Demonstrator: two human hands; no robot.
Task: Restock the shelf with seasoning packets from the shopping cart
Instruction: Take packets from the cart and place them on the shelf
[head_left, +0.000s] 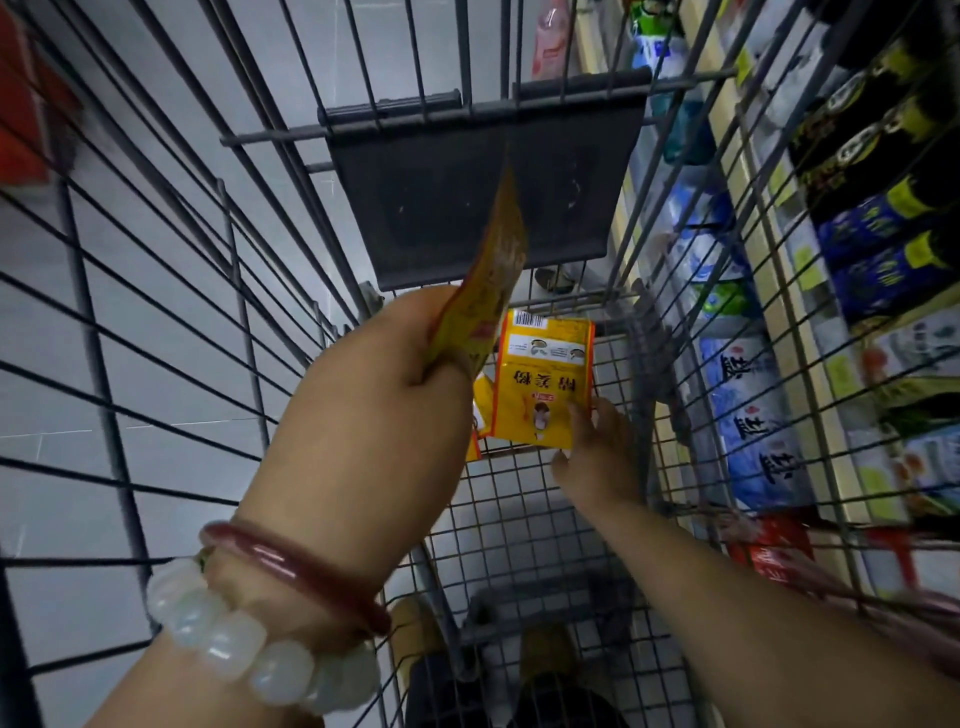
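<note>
While I look down from my head camera into the grey wire shopping cart (524, 499), my left hand (379, 395) is raised above the basket with its fingers curled tight around a glossy yellow foil seasoning packet (493, 270), which stands edge-on and tilts up toward the dark grey plastic child-seat flap (483, 192). On that wrist sit a smooth dark red bangle (296, 571) and a bracelet of chunky milky white beads (244, 649).

My right hand (597, 452) reaches low into the cart, fingers spread and lightly bent, pinching the lower right corner of a flat yellow seasoning packet with a barcode and black Chinese characters (543, 384), printed upside down from here; the writing is too blurred for me to read surely. This packet lies on the mesh floor at the far end of the basket. Just to its left another yellow packet (482, 405) peeks out, partly hidden behind my left hand.

Beyond the right side wires stands a store shelf (826, 332) of blue-and-white bags and dark bottles.
</note>
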